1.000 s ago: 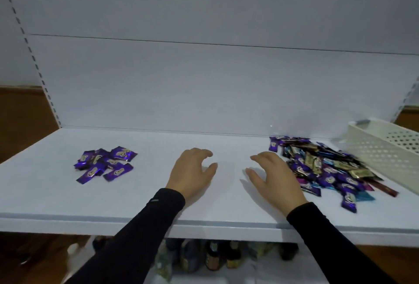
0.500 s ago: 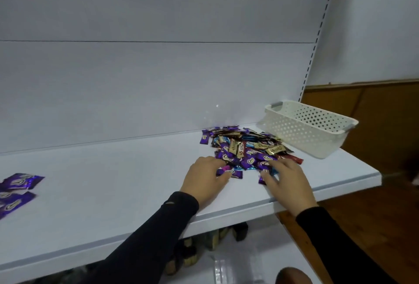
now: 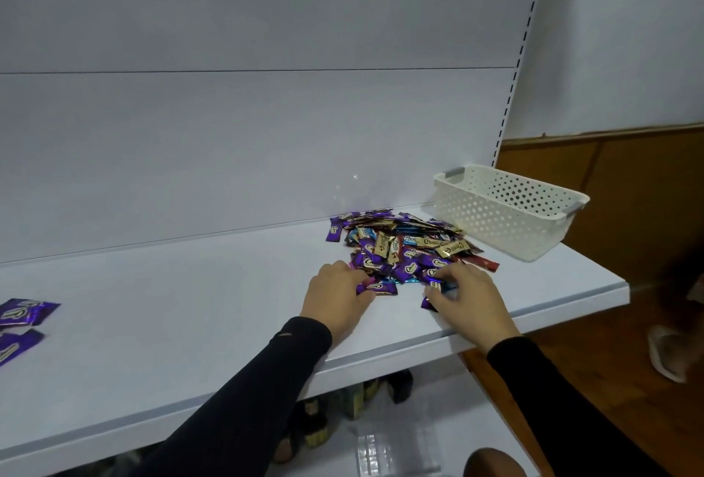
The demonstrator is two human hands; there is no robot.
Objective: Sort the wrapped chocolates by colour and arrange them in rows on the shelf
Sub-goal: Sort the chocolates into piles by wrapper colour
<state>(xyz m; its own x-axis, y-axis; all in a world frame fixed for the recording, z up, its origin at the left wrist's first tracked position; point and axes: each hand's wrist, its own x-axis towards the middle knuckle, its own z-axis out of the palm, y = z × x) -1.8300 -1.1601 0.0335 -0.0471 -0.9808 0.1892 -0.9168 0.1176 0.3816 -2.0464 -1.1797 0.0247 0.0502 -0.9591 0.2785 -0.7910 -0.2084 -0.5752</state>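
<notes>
A mixed pile of wrapped chocolates (image 3: 405,244), purple, gold, blue and dark red, lies on the white shelf (image 3: 190,324) near its right end. My left hand (image 3: 335,299) is at the pile's near left edge, its fingers curled onto a purple chocolate (image 3: 378,288). My right hand (image 3: 470,299) is at the near right edge and pinches another purple chocolate (image 3: 438,283), with a further purple wrapper (image 3: 427,303) under its thumb. A small group of sorted purple chocolates (image 3: 23,314) lies at the far left, partly cut off by the frame.
A white perforated basket (image 3: 506,209) stands on the shelf's right end, behind the pile. The shelf's back panel (image 3: 247,141) rises right behind it. Bottles (image 3: 358,400) stand on a lower shelf. A foot in a slipper (image 3: 668,356) shows on the wooden floor at the right.
My view swung right from the shelf's middle to the mixed pile. Both hands moved from the bare shelf onto the pile's near edge and closed on purple chocolates.
</notes>
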